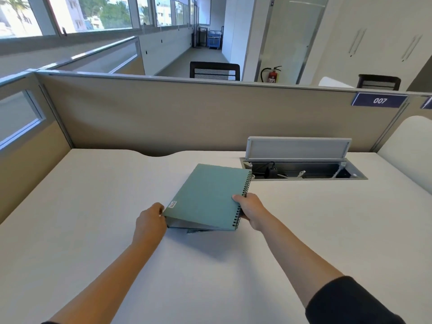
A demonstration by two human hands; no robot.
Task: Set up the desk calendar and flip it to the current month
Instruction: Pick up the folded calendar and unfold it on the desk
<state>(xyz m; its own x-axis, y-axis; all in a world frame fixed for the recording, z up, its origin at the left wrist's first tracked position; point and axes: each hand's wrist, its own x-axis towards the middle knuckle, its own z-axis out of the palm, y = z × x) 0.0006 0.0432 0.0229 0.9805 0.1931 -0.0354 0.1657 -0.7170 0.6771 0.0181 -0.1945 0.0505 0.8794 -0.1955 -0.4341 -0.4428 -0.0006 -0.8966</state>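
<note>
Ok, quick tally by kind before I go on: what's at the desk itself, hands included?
Desk calendar, green, spiral-bound, folded: 1
Hands gripping it: 2, left hand and right hand
Cable box set in the desk, lid up: 1
Number plate "007" on the partition: 1
Total: 5

The teal spiral-bound desk calendar (210, 197) is showing only its plain cover, so its month pages are staying hidden. The small white sticker (173, 204) near its left corner is too tiny to read. The left hand (150, 220) fingertips are disappearing behind the cover's edge. The black sleeve (350, 302) is being cut off by the near edge.
</note>
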